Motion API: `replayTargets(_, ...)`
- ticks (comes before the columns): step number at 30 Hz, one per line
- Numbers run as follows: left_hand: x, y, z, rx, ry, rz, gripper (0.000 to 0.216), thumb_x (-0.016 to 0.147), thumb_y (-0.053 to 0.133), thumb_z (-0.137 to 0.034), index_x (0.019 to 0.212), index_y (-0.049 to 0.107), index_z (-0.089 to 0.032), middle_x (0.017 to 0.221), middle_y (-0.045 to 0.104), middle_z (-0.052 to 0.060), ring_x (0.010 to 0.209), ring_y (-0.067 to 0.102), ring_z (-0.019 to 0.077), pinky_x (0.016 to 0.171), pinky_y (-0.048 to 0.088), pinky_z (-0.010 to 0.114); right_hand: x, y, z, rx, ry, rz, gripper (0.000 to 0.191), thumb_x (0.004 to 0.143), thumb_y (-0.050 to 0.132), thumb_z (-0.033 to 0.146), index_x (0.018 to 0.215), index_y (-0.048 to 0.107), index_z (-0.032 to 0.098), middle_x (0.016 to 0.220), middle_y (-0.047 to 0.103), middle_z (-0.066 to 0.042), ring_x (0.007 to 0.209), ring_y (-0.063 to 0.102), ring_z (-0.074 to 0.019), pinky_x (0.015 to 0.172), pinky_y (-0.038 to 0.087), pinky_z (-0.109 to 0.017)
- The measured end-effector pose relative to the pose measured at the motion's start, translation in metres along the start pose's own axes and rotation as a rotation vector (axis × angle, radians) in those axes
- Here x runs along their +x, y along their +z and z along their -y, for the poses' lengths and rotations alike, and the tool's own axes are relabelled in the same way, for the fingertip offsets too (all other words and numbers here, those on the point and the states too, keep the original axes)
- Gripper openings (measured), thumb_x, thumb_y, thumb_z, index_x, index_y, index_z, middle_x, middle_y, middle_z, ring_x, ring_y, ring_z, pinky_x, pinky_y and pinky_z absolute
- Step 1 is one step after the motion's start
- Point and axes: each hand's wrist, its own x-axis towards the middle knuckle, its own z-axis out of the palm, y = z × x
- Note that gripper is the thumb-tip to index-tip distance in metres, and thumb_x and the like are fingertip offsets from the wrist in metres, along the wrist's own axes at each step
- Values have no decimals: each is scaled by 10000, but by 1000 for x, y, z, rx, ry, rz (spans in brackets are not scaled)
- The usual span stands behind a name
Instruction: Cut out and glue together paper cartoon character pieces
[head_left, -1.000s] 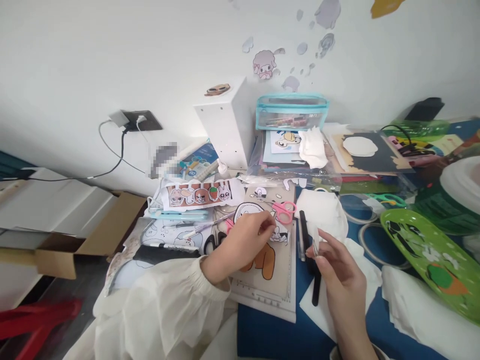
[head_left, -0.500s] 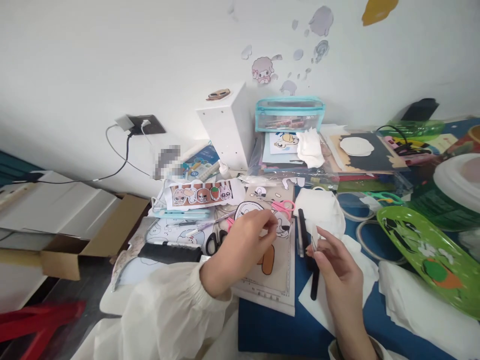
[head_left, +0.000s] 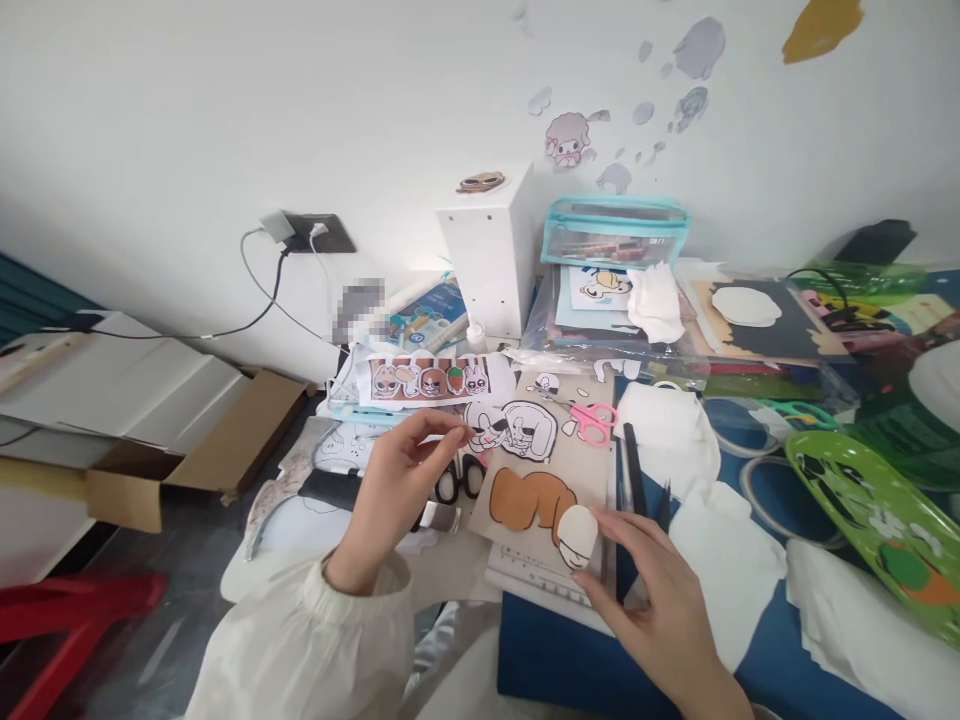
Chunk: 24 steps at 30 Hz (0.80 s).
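My left hand (head_left: pixel 397 480) is closed in a pinch, thumb and forefinger on the left edge of a white cartoon-animal cutout (head_left: pixel 517 428). That cutout lies at the top of a beige sheet (head_left: pixel 581 470) bearing a brown animal shape (head_left: pixel 529 497). My right hand (head_left: pixel 652 595) grips a small round white cutout (head_left: pixel 577 535) at the sheet's lower right. Black tweezer tips (head_left: pixel 664 500) stick up behind its fingers. Pink scissors (head_left: pixel 592 420) lie on the sheet's upper right, black scissors (head_left: pixel 459 482) just left of it, and a black pen (head_left: pixel 634 462) along its right side.
A strip of cartoon pictures (head_left: pixel 431 380), a white box (head_left: pixel 495 250) and a teal pouch (head_left: pixel 615 228) stand behind the sheet. White tissue (head_left: pixel 731 560) covers the blue table; a green tray (head_left: pixel 877 515) is at right. A cardboard box (head_left: pixel 195 450) and red stool (head_left: pixel 67 620) are at left.
My left hand has moved left off the beige sheet, baring the brown shape and the white animal cutout. My right hand has come down and now holds a round white cutout.
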Motion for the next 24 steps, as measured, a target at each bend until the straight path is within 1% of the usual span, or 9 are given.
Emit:
replayTargets(3, 0, -3, 5, -51, -1, 7, 136, 850, 627, -321, 831, 624, -187, 849, 676, 14, 858, 647, 159, 789, 532, 250, 1, 3, 4, -48, -46, 15, 492, 789, 674, 319, 1244, 512, 227, 1012, 716, -88, 909, 664, -295, 716, 567, -442)
replayTargets(6, -1, -4, 10, -84, 12, 23, 128, 858, 619, -316, 844, 623, -189, 860, 679, 12, 861, 643, 152, 793, 529, 249, 2, 6, 7, -84, -56, 30, 499, 793, 668, 317, 1252, 502, 215, 1020, 714, -96, 911, 666, -298, 710, 568, -447)
replayTargets(11, -2, -4, 17, -120, 39, 83, 114, 871, 599, -299, 855, 625, -189, 867, 677, 12, 845, 643, 143, 784, 534, 249, 3, 12, 12, -85, -58, 64, 507, 795, 671, 301, 1257, 478, 219, 1056, 707, -92, 940, 659, -281, 762, 562, -442)
replayTargets(15, -1, -2, 16, -127, 41, 111, 116, 879, 582, -292, 854, 620, -185, 844, 683, 19, 835, 660, 155, 763, 547, 262, 3, 16, 16, -57, -24, 74, 472, 799, 669, 318, 1230, 498, 229, 1059, 702, -90, 970, 653, -269, 781, 565, -409)
replayTargets(17, -1, 2, 14, -114, 43, 131, 114, 874, 580, -285, 849, 621, -181, 835, 687, 27, 846, 668, 167, 754, 552, 271, 1, 15, 15, -18, 36, 57, 424, 808, 656, 326, 1199, 522, 232, 1077, 694, -102, 982, 656, -269, 764, 570, -389)
replayTargets(18, -1, 6, 13, -100, 45, 152, 114, 874, 574, -280, 847, 623, -180, 835, 691, 31, 849, 671, 171, 749, 553, 275, -1, 13, 14, 46, 91, 28, 403, 818, 643, 329, 1194, 531, 232, 1092, 689, -109, 989, 657, -272, 766, 569, -387)
replayTargets(22, 0, 26, 8, -31, 109, 306, 117, 884, 545, -248, 857, 637, -180, 865, 705, 34, 832, 671, 160, 731, 544, 268, -5, -2, 0, 485, 403, -200, 398, 831, 623, 357, 1198, 575, 212, 1107, 693, -124, 1034, 646, -299, 856, 524, -431)
replayTargets(24, 3, 40, 6, 20, 165, 383, 112, 888, 541, -234, 864, 638, -185, 869, 708, 20, 820, 665, 143, 744, 530, 256, -4, -9, -8, 564, 468, -276, 398, 833, 619, 380, 1186, 595, 198, 1084, 704, -123, 1044, 642, -305, 898, 493, -451)
